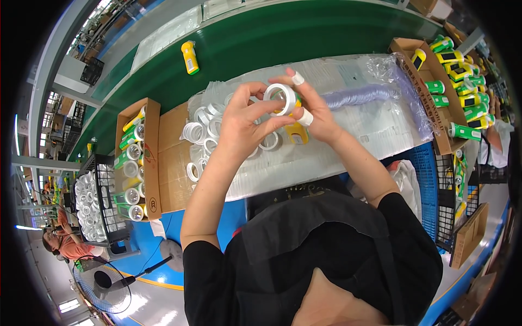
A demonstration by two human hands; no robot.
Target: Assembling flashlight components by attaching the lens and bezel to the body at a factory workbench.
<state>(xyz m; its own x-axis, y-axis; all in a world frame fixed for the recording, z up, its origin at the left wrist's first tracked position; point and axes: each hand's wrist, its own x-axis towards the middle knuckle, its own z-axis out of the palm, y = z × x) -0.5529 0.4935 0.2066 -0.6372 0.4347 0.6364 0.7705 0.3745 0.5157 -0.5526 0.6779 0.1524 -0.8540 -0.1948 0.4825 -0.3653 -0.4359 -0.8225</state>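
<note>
Above the bench, a white plastic ring (280,87) is held between my two hands. My left hand (242,120) is closed, its fingers and thumb at the ring's left and lower side, one fingertip at its opening. My right hand (316,111), with white wraps on thumb and index finger, curls round the ring's right side. A little yellow and green shows behind the ring; what it belongs to is partly hidden. Just below the hands is a yellow flashlight part (297,135). Loose white rings (194,132) lie in a heap beside my left hand.
A cardboard box of flashlights (154,163) stands at the left, another cardboard box (424,89) at the right. Nested clear plastic (361,96) lies on the wrapped work surface (337,133). One yellow flashlight (190,57) rests on the green belt (239,51). A blue crate (427,174) sits low right.
</note>
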